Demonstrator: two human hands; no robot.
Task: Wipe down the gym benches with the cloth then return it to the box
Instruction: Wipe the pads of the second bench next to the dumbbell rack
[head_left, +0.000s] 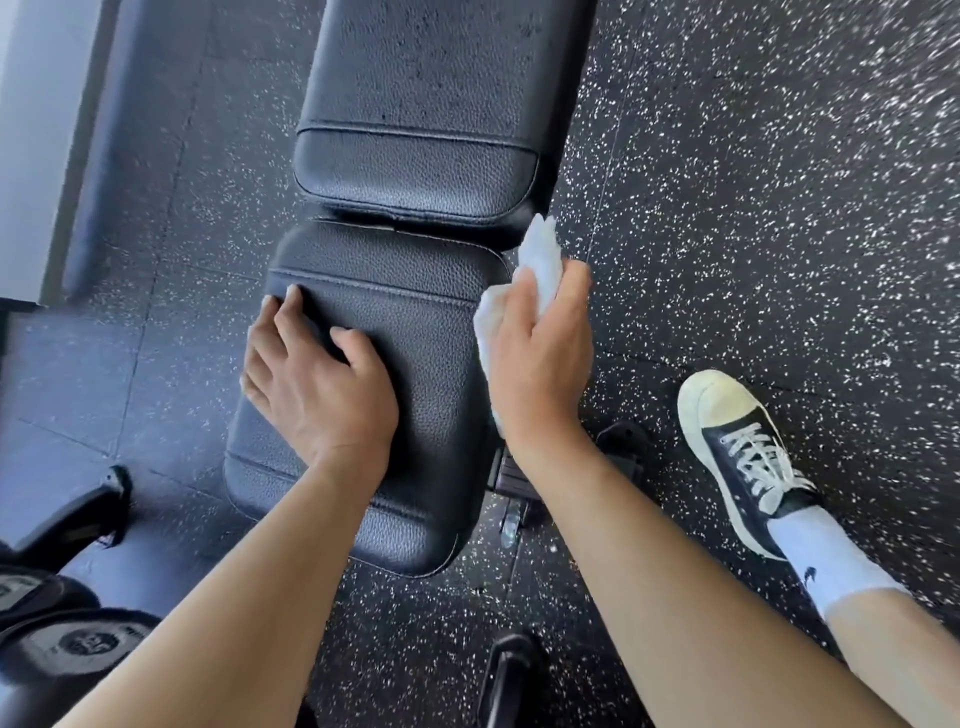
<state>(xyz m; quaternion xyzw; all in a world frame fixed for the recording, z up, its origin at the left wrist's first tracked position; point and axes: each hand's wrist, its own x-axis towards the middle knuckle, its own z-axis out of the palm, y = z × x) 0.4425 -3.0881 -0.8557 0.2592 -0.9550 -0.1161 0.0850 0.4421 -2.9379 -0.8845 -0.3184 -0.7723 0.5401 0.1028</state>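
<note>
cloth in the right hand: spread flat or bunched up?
Bunched. The white cloth is crumpled in the right hand, its ends sticking out past the fingers, at the seat pad's right edge.

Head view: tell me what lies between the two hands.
Between the left hand and the right hand, which holds the cloth, the head view shows only bare black seat pad.

Left hand (317, 384) rests on the bench (415, 332); cloth (535, 265) at its right edge.

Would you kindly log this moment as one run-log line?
left hand: rests on seat pad | right hand: holds cloth at pad's right edge | box: not visible
</note>
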